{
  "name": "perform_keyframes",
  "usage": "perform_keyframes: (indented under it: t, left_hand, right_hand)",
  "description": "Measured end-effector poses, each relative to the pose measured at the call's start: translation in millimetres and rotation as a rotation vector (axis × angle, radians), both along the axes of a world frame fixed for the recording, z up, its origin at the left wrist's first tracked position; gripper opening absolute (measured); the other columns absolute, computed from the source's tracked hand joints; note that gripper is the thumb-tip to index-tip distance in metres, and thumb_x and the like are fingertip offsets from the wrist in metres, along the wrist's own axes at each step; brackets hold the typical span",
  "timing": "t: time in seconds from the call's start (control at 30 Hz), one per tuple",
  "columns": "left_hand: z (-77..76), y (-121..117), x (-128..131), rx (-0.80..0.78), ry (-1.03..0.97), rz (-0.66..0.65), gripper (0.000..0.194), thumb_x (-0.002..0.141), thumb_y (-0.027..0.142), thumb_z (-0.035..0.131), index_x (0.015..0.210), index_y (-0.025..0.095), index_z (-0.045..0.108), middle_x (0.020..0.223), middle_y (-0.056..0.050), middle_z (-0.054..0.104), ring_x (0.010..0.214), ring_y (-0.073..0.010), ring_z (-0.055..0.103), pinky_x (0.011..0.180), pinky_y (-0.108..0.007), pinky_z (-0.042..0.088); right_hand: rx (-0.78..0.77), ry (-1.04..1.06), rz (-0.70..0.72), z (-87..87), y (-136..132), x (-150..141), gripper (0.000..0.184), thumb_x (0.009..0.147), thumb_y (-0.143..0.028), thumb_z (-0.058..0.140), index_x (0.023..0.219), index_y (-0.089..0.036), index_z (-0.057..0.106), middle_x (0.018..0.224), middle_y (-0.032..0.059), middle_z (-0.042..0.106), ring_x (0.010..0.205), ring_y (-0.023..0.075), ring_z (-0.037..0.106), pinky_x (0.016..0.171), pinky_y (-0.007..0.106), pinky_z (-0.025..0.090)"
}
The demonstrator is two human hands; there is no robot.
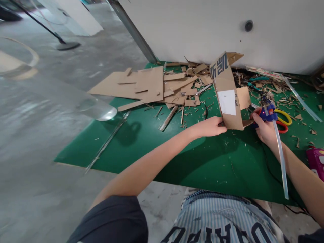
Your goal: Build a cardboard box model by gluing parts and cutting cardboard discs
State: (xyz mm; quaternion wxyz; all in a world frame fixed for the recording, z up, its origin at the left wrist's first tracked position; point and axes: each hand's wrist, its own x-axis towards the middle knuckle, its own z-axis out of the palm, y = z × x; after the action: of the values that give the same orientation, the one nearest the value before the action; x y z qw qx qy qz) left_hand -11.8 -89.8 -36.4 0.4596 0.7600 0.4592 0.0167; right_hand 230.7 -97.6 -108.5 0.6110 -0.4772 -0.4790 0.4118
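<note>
My left hand (214, 126) is closed on the lower left edge of a folded cardboard piece (231, 86), which stands upright above the green table. Dark printed characters and a white label (227, 102) show on its face, and a small flap juts out on the right. In my right hand (264, 130) is a blue hot glue gun (268, 112), with a small red light on it. A long clear glue stick (280, 158) hangs out of its back over my forearm. The gun's nozzle end is close to the cardboard's lower right side, partly hidden by my fingers.
Flat cardboard sheets (149, 82) and many scraps lie across the back of the green table (162, 148). Scissors with yellow and red handles (285, 118) lie beside the gun. Another glue stick (302, 99) and a purple box (316, 162) are at right. A white panel (202, 30) rises behind.
</note>
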Motion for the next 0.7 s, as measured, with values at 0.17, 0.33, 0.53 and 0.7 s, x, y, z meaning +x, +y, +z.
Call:
perform_keyframes:
  t: [0.17, 0.33, 0.53, 0.7]
  left_hand:
    - [14.1, 4.0, -5.1, -0.052, 0.022, 0.025, 0.044, 0.092, 0.060, 0.049, 0.071, 0.022, 0.051, 0.079, -0.006, 0.059, 0.070, -0.0224, 0.054, 0.066, -0.037, 0.034]
    - [12.2, 2.2, -6.6, -0.036, -0.016, 0.095, 0.071, 0.089, 0.087, 0.018, 0.058, 0.023, 0.018, 0.059, 0.001, 0.020, 0.051, -0.0151, 0.026, 0.063, -0.038, 0.024]
    - [0.4, -4.3, 1.2, -0.098, -0.154, 0.202, 0.069, 0.076, 0.089, 0.053, 0.084, 0.022, 0.066, 0.096, -0.010, 0.072, 0.097, -0.0309, 0.066, 0.087, -0.042, 0.046]
    - [-7.2, -4.6, 2.7, -0.143, -0.307, 0.255, 0.066, 0.074, 0.077, 0.068, 0.106, 0.019, 0.073, 0.121, -0.011, 0.074, 0.117, -0.0293, 0.065, 0.101, -0.041, 0.049]
  right_hand:
    - [-0.008, -0.042, 0.053, -1.2, -1.6, 0.9, 0.041, 0.075, -0.059, 0.081, 0.094, -0.028, 0.061, 0.085, 0.0000, 0.062, 0.077, 0.0189, 0.060, 0.073, 0.037, 0.055]
    - [-0.031, -0.066, 0.061, -1.7, -3.8, -0.7, 0.045, 0.073, -0.061, 0.081, 0.095, -0.026, 0.061, 0.085, 0.0002, 0.063, 0.077, 0.0194, 0.062, 0.076, 0.039, 0.057]
    - [-0.027, -0.133, 0.063, 5.5, -10.1, -7.3, 0.041, 0.075, -0.056, 0.080, 0.096, -0.025, 0.063, 0.088, 0.0014, 0.065, 0.079, 0.0196, 0.062, 0.077, 0.039, 0.057]
    - [-0.030, -0.154, 0.076, 10.8, -13.1, -10.6, 0.036, 0.077, -0.051, 0.080, 0.094, -0.024, 0.063, 0.086, 0.0008, 0.064, 0.079, 0.0188, 0.062, 0.081, 0.040, 0.057]
